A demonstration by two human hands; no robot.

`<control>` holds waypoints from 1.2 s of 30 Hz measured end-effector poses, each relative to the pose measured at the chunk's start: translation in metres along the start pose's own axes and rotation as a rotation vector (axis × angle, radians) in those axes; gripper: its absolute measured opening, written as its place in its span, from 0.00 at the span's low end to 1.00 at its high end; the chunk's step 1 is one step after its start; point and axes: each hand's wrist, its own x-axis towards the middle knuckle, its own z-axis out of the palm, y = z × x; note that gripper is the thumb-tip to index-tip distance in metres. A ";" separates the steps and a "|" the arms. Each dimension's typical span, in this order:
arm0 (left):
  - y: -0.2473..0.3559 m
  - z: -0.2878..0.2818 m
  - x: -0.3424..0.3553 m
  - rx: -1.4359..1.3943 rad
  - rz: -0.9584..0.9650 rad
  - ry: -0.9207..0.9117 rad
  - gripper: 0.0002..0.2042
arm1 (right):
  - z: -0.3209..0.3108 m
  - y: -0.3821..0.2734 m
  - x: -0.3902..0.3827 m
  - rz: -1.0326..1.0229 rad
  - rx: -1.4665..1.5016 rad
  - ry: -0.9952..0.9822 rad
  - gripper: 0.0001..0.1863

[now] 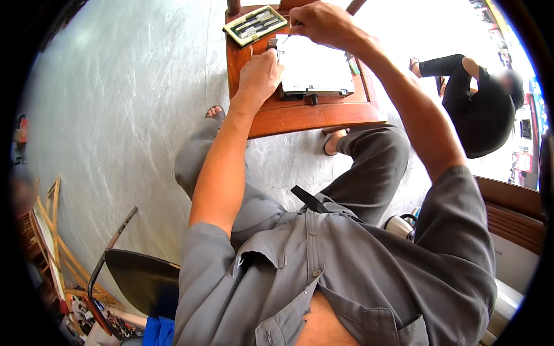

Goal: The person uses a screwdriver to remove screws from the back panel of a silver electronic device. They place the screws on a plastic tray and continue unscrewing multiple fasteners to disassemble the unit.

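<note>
A flat, boxy electronic device [314, 66] with a bright white top lies on a wooden chair seat [300, 117]. My left hand [261, 75] is closed at its left edge, fingers pinched beside a small dark metal tab [272, 43]. Over the device's far left corner, my right hand [324, 24] grips a small screwdriver [287, 38]; only its thin shaft shows, pointing down toward that corner. The handle is hidden in my fingers. Just left of the right hand, an open case [255, 25] of several small screwdrivers rests on the seat's far left corner.
Small green pieces [353, 64] lie by the device's right side. Someone in black [482, 109] sits low at the far right. A dark chair [141, 279] stands at the lower left, near wooden slats [55, 230]. Grey marbled floor [133, 115] surrounds the seat.
</note>
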 end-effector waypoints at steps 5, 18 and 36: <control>0.013 0.011 -0.013 -0.106 -0.081 -0.013 0.14 | -0.033 0.023 -0.053 0.328 0.417 0.323 0.14; 0.032 -0.016 -0.005 -0.298 -0.096 0.227 0.05 | 0.055 0.123 -0.115 0.515 0.781 0.601 0.27; 0.050 -0.006 0.075 0.171 0.217 -0.042 0.15 | 0.004 0.101 -0.155 0.484 0.576 0.501 0.11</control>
